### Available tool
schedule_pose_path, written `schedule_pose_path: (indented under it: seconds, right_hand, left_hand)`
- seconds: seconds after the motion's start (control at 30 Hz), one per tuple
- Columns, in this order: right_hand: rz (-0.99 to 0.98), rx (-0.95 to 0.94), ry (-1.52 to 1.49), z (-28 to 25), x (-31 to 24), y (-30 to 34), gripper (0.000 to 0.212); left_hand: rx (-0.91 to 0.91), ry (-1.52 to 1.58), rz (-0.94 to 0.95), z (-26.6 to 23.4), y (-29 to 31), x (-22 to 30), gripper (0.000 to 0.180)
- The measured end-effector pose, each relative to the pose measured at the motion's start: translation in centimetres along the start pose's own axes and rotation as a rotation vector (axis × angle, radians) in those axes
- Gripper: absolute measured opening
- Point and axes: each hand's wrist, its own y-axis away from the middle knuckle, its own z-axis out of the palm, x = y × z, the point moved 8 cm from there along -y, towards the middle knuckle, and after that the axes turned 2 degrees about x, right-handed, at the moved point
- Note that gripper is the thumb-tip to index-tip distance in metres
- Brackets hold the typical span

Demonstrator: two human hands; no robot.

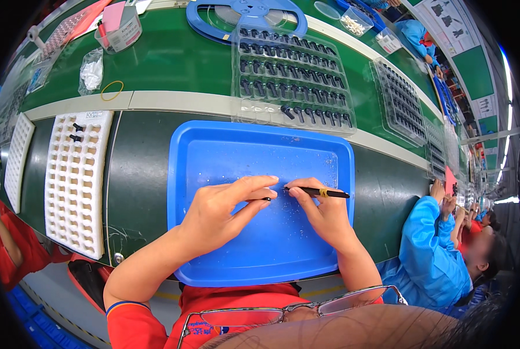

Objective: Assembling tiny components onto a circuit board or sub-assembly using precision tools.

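Both of my hands are raised over a blue plastic tray (254, 256) whose bottom is dotted with small pale specks. My left hand (222, 206) is closed in a pinch on a small black part (266, 199); only its end shows between the fingers. My right hand (324, 215) grips a slim black pen-like tool (334, 193) with a yellow band around it. The tool's tip points left, toward the left fingertips, with a small gap between. Whether it is tweezers or another tool, I cannot tell.
Behind the blue tray lies a clear blister tray (295, 72) with rows of black parts. A white foam tray (76, 180) at left holds two black pieces. Farther back are a blue reel (213, 23), a yellow rubber band (120, 91) and a tub (119, 32). A co-worker's blue sleeve (423, 238) is at right.
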Motion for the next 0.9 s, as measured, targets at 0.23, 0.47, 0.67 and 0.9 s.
schedule_pose_path:
  seconds: [0.23, 0.47, 0.67, 0.9]
  right_hand:
    - [0.029, -0.060, 0.062, 0.2, -0.3, -0.1, 0.014]
    - [-0.037, 0.072, -0.465, -3.3, -4.9, 1.7, 0.019]
    - [-0.082, 0.129, -0.775, -2.4, -5.6, 2.5, 0.025]
    - [0.019, 0.094, -0.924, -0.9, -3.9, 2.8, 0.028]
  left_hand:
    - [0.000, -0.012, 0.004, 0.0, 0.0, 0.1, 0.038]
    - [-0.040, 0.140, -0.089, -0.2, -0.1, -0.2, 0.036]
    - [-0.053, 0.258, -0.081, -0.2, 0.1, 0.2, 0.036]
    - [-0.075, 0.284, -0.036, 0.2, 0.5, 0.9, 0.037]
